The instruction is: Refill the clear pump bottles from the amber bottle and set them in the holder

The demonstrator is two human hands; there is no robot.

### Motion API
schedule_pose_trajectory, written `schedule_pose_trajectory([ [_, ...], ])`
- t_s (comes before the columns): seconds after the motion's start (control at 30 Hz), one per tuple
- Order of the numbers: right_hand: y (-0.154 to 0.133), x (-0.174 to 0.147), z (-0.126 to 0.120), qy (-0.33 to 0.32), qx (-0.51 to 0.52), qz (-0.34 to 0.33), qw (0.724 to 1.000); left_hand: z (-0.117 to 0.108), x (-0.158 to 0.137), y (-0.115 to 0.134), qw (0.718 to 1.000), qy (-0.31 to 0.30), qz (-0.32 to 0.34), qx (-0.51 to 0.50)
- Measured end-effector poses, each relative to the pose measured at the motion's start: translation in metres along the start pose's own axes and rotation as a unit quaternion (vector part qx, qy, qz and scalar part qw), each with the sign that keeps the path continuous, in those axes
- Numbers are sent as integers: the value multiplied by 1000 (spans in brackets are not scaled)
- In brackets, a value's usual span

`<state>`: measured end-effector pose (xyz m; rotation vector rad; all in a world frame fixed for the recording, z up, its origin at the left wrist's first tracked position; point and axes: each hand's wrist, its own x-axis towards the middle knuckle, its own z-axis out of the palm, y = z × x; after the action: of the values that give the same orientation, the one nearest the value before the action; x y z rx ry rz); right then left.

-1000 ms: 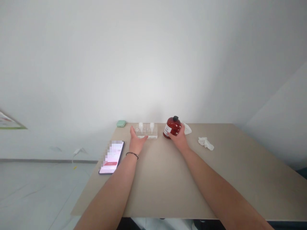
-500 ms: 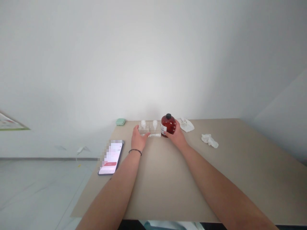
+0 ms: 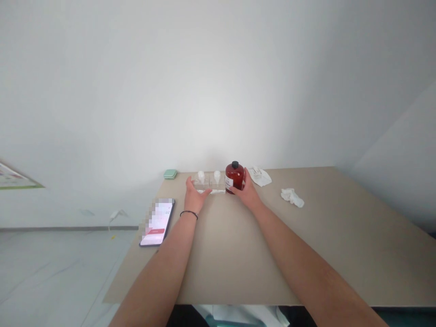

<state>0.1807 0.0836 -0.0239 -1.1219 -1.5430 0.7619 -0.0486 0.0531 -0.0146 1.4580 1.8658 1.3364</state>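
Observation:
My left hand (image 3: pixel 195 195) curves round the left side of a clear square bottle (image 3: pixel 202 184) with a white rounded top, thumb in front. A matching clear bottle (image 3: pixel 217 183) stands right beside it. Close against that one is a reddish-brown round bottle (image 3: pixel 235 175) with a black cap and a white label. My right hand (image 3: pixel 250 193) grips this bottle from the right, its thumb across the lower front. All three bottles stand upright in a row near the wall. The far fingertips of both hands are partly hidden.
A phone (image 3: pixel 158 222) with a lit screen lies left of my left forearm. At the back left corner sits a small green case (image 3: pixel 170 174). Two crumpled white tissues (image 3: pixel 260 176) (image 3: pixel 292 198) lie to the right. The table (image 3: pixel 231 254) meets a white wall (image 3: pixel 218 91).
The whole view has shifted slightly, so things appear a little further left. Both hands stay at the bottles, and the row looks unchanged; the right fingers appear slightly less wrapped round the brown bottle.

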Motion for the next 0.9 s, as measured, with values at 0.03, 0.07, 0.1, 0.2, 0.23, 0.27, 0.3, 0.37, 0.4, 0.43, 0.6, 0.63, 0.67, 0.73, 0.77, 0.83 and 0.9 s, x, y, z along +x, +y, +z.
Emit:
schedule_pose_trajectory([
  [0.03, 1, -1, -1, 9, 0, 10, 1000, -1, -1, 0, 1000, -5, -7, -10],
  [0.07, 2, -3, -2, 17, 2, 22, 1000, -2, -2, 0, 1000, -10, -10, -21],
  [0.1, 3, -4, -3, 23, 5, 32, 999, -3, -3, 0, 999, -15, -8, -32],
  [0.2, 3, -10, -7, 35, 20, 46, 998, -7, -8, -1, 998, -32, 15, -48],
  [0.23, 3, -12, -8, 42, 23, 52, 997, -8, -10, -2, 998, -39, 23, -39],
  [0.27, 3, -14, -10, 50, 24, 58, 997, -10, -12, -2, 998, -45, 32, -19],
  [0.3, 3, -16, -11, 56, 24, 63, 996, -13, -15, -2, 998, -52, 40, 10],
  [0.37, 2, -19, -13, 67, 24, 68, 995, -18, -23, -1, 995, -63, 50, 64],
  [0.4, 2, -21, -15, 72, 24, 67, 995, -21, -28, 0, 993, -69, 51, 85],
  [0.43, 2, -22, -16, 77, 26, 67, 994, -23, -33, 1, 991, -75, 48, 100],
  [0.6, 2, -27, -21, 97, 35, 69, 992, -40, -86, 1, 959, -139, 48, 244],
  [0.63, 2, -27, -21, 97, 38, 70, 992, -45, -102, -1, 945, -157, 74, 276],
  [0.67, 2, -28, -22, 96, 40, 72, 992, -51, -118, -3, 931, -171, 112, 303],
  [0.73, 0, -29, -23, 90, 42, 77, 992, -65, -149, -9, 903, -176, 176, 350],
  [0.77, 0, -29, -24, 88, 41, 81, 992, -73, -164, -11, 892, -171, 195, 371],
  [0.83, -1, -29, -25, 82, 37, 91, 992, -89, -188, -15, 872, -168, 231, 396],
  [0.9, -1, -28, -26, 80, 32, 103, 991, -102, -203, -15, 858, -168, 259, 411],
])
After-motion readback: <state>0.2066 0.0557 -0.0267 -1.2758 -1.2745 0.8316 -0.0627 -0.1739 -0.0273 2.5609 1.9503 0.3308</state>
